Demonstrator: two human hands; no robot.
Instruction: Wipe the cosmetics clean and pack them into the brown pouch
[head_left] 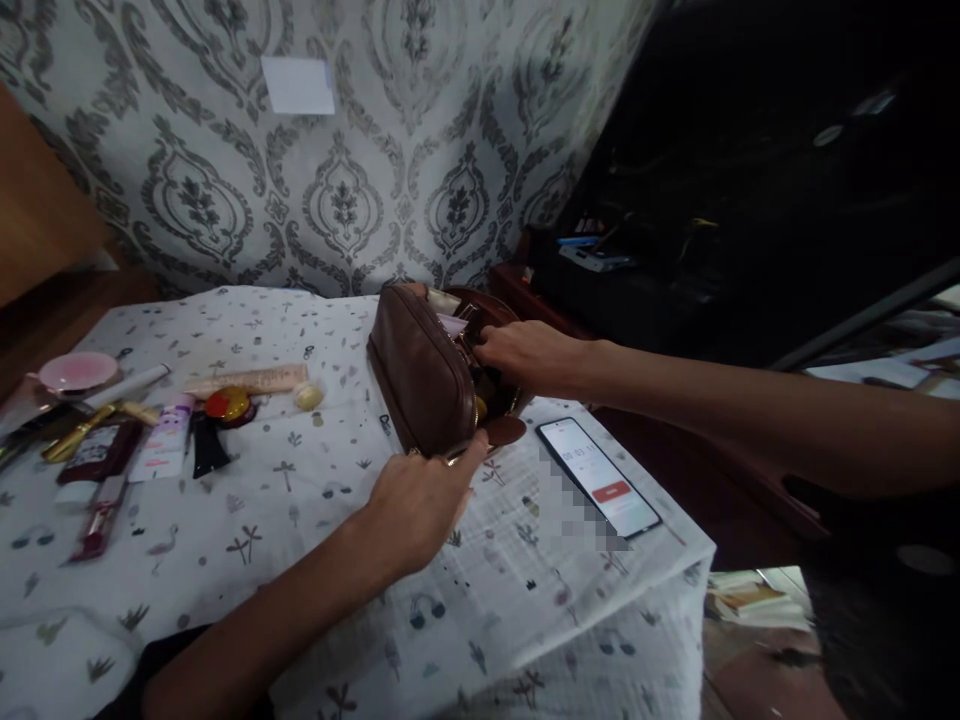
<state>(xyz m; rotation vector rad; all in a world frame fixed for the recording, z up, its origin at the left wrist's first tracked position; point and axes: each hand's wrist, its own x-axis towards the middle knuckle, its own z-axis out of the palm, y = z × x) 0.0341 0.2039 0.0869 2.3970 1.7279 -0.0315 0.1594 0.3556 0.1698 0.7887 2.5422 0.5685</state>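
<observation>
A brown leather makeup bag (420, 370) lies unzipped on the patterned cloth, its opening facing right. My left hand (420, 505) is at the bag's near corner, fingers closed on the edge by the zipper and a round brown tab (506, 431). My right hand (525, 352) reaches in at the opening with its fingers curled. Its fingertips are partly hidden among dark contents, so what they hold cannot be made out. A pale pink item (452, 325) shows inside the bag.
A phone (600, 478) with a running timer lies right of the bag. On the left lie several cosmetics, among them a beige tube (247, 380), a red-and-yellow round jar (230, 405), a white-and-purple tube (166, 440) and a pink round item (78, 371). A patterned wall stands behind.
</observation>
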